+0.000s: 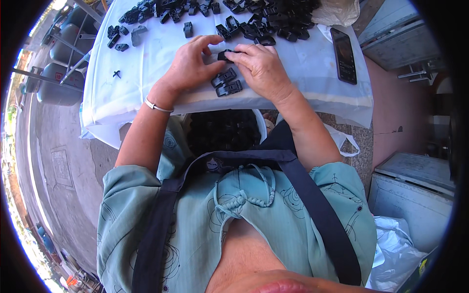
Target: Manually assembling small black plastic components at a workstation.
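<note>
My right hand (264, 73) pinches a small black plastic part (223, 55) at the near half of the white-covered table (146, 63). Beside it, my left hand (191, 64) is curved, its thumb and fingers apart with a gap between them. The left thumb comes close to the part; whether it touches cannot be made out. Just below the hands lie two more black plastic parts, one (223, 77) behind the other (228, 88). A single black part (188, 30) stands beyond my left fingers.
Piles of black parts (281, 19) cover the far side. A few loose ones (121, 47) and a tiny black piece (117, 73) lie left. A phone (343, 56) lies right. A bucket (262, 124) of black pieces stands below the table's near edge.
</note>
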{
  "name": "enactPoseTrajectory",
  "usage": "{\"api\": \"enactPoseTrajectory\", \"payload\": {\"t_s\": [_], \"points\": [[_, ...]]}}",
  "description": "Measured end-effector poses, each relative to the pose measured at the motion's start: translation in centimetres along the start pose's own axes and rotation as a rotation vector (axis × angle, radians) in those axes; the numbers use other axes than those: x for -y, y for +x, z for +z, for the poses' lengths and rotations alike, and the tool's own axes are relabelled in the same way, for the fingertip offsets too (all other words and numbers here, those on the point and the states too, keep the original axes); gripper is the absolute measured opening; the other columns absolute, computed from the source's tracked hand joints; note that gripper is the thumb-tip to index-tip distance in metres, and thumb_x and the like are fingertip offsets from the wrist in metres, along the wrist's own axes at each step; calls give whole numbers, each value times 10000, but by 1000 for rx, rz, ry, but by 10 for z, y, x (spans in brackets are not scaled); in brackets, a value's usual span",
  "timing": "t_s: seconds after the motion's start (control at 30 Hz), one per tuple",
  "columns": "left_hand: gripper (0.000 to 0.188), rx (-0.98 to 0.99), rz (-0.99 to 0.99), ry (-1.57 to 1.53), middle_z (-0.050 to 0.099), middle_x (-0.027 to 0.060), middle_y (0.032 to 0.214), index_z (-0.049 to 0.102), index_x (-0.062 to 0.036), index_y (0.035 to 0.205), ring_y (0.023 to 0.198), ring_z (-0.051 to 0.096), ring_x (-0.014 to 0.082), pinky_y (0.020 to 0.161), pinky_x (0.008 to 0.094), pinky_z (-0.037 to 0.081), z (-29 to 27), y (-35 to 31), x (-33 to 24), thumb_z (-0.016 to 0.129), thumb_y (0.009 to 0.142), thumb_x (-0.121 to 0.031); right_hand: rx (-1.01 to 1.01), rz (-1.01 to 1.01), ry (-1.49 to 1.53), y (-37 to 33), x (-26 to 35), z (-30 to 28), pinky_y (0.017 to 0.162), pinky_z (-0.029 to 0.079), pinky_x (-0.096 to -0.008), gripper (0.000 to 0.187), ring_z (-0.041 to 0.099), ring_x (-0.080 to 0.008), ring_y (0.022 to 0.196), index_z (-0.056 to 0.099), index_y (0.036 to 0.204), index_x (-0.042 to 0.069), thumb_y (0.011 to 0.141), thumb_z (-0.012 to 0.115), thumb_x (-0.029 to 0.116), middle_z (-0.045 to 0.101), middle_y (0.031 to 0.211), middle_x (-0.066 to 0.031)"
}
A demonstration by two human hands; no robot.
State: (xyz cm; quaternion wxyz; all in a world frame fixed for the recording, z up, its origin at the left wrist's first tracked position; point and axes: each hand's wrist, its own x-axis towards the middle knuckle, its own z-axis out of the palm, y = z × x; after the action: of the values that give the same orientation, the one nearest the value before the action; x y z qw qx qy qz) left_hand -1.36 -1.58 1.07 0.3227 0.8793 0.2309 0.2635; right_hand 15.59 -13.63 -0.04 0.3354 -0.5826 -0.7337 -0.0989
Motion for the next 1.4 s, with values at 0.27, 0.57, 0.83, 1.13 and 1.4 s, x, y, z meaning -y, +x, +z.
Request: {"api": "enactPoseTrajectory", "payload": {"t_s": [0.27, 0.57, 0.83, 1.13, 1.4], "points": [[355, -40, 106, 390, 592, 166, 1127, 620, -113, 1157, 934, 638, 312, 819, 388, 521, 6, 40, 11, 644, 803, -109, 14, 41, -58, -6, 8, 9, 853, 405, -357, 251, 614, -221, 929, 696, 1069, 149, 827, 636, 117, 654, 1030, -63], [324, 28, 60, 385, 603, 141, 1085, 626, -62, 1089, 965, 631, 324, 842, 387, 513, 8, 27, -6, 692, 803, -198, -54, 422, -89, -5, -16, -11, 705, 508, -409, 283, 629, -316, 820, 662, 1071, 113, 861, 635, 301, 627, 965, -108], [268, 173, -214, 137, 640, 162, 1010, 601, -75, 1110, 921, 638, 332, 800, 406, 511, -6, 15, -14, 579, 907, -249, 14, 373, -226, 1, -22, -6, 678, 509, -405, 208, 619, -313, 791, 627, 869, 81, 814, 664, 278, 586, 869, -110], [356, -124, 7, 408, 677, 81, 991, 581, -118, 1181, 815, 655, 276, 749, 390, 523, -2, 4, 10, 625, 877, -298, 25, 351, 230, 2, -13, -16, 657, 502, -293, 139, 607, -196, 718, 620, 932, 48, 802, 656, 82, 618, 890, -95], [583, -3, -80, 39, 679, 87, 961, 533, -117, 1245, 723, 632, 196, 690, 323, 534, 5, 4, 8, 775, 715, -141, -56, 17, 251, 20, -7, 17, 827, 520, -354, 283, 640, -291, 958, 653, 1103, 61, 826, 613, 22, 652, 1069, -130]]}}
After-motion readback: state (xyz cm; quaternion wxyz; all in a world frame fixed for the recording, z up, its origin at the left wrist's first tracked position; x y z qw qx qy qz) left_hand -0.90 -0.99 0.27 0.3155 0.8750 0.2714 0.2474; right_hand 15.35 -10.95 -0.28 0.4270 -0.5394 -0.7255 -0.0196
